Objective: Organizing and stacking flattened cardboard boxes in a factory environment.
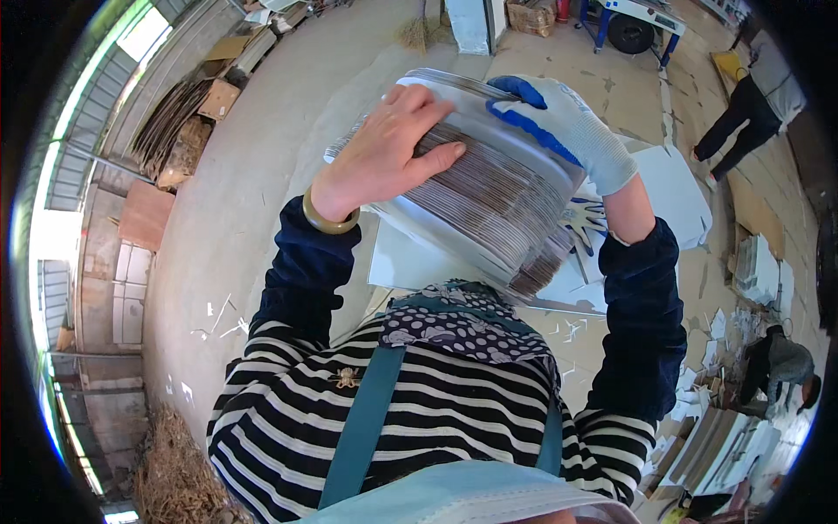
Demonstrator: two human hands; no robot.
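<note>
A thick stack of cardboard sheets, white-faced with brown cut edges, stands tilted right before my chest. My left hand, bare and with a bangle at the wrist, lies over its upper left part, fingers bent onto the edges and thumb set apart. At the stack's far right edge, my right hand wears a white glove with blue coating. Its thumb and fingers grip the top sheets. Beside the stack's right side lies another blue-and-white glove, partly hidden, on white sheets.
Two people are at the right, one standing, one bent low near piled board. Paper scraps litter the floor. A broom and a blue-framed wheeled cart stand at the back. Flattened cardboard leans along the left wall.
</note>
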